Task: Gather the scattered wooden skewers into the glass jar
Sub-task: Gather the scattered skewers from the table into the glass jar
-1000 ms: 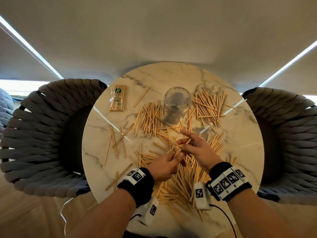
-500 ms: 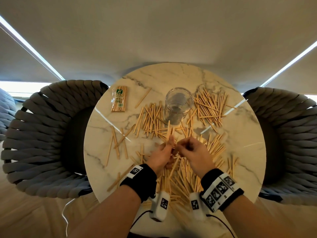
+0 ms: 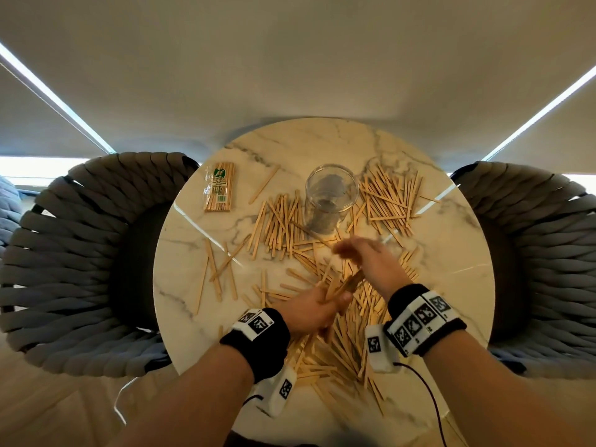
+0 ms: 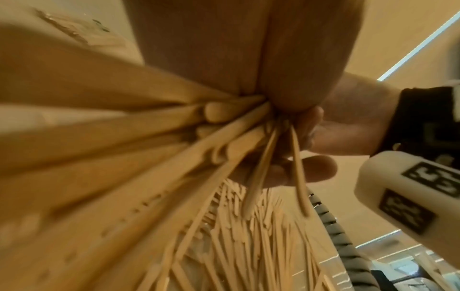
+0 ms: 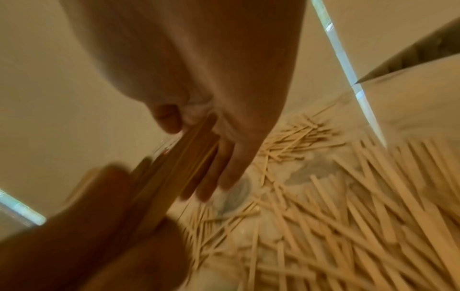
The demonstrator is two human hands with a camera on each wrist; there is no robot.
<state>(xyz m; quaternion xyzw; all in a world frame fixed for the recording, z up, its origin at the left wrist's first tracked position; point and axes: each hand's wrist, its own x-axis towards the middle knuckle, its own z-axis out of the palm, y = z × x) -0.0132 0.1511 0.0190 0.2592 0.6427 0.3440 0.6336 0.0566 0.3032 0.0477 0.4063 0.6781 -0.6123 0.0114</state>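
A: What do your hands hold?

B: Your left hand (image 3: 311, 312) grips a bundle (image 3: 346, 285) of skewers; the fingers curl around it. The bundle points up toward 1 o'clock, above the counter (image 3: 193, 285). In the left wrist view the sticks (image 4: 154, 149) fan out from the grip.

A: And the right one?

B: Your right hand (image 3: 371, 262) is just beyond the left, blurred. The fingers (image 5: 224, 167) are straight and lie along the bundle (image 5: 174, 163). I cannot tell if the thumb pinches it.

A: Where is the jar?

B: The jar (image 3: 330, 198) stands upright at 12 o'clock from your hands, near the far part of the counter. I see no sticks inside it, but the glass is not so clear.

A: The loose skewers?

B: They lie scattered in several heaps: one (image 3: 280, 224) just at 9 o'clock of the jar, one (image 3: 390, 201) at 3 o'clock of it, and a big one (image 3: 342, 346) under your wrists. A few sticks (image 3: 219, 272) lie apart at 9 o'clock of your hands. A sealed pack (image 3: 220, 187) lies at 10 o'clock, well apart from the jar.
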